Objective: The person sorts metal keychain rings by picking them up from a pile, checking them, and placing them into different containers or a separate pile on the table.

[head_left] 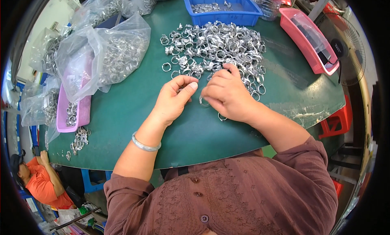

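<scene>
A pile of silver metal rings, many with raised tops, lies on the green table in front of me. My left hand is just short of the pile, thumb against its curled index finger; what is in that pinch is mostly hidden. Close beside it, my right hand has bent fingers pointing down and left at the pile's near edge. One blurred ring shows at its fingertips; whether they pinch it I cannot tell. Another loose ring lies below that hand.
A blue tray with rings stands behind the pile. A pink basket is at the right, near a fan. Bags of rings and a purple basket crowd the left, with several rings nearby. Another person sits at far left.
</scene>
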Demonstrator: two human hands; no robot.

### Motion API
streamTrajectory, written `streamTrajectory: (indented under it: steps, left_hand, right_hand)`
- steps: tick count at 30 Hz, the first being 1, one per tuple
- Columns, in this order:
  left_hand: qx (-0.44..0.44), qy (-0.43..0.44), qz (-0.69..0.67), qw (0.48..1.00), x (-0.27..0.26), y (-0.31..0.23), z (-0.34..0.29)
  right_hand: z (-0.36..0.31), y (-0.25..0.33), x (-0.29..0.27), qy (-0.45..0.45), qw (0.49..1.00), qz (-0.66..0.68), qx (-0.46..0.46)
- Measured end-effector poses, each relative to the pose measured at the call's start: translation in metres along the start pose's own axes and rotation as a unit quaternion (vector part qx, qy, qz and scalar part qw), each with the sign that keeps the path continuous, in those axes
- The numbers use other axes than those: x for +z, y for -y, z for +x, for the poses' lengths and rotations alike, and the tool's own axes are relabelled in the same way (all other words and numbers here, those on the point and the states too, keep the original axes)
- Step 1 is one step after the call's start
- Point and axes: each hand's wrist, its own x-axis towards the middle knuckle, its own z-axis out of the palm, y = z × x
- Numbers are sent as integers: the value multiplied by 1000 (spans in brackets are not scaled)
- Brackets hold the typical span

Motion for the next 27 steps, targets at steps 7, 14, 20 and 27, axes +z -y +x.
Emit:
streamTrajectory:
  steps: [7,14,20,27]
  left_hand:
    - [4,80,-136,987,4,-1,-6]
    - [151,-8,-5,988,11,2,-11]
    - [219,-56,74,971,17,-4,-15]
    - [233,-69,109,964,16,-2,-14]
  right_hand:
    - [4,-5,-2,-193,963,189,16]
    - [3,-8,1,-189,959,209,39]
    - [3,-9,3,-167,965,199,20]
    - [2,-9,4,-138,971,193,12]
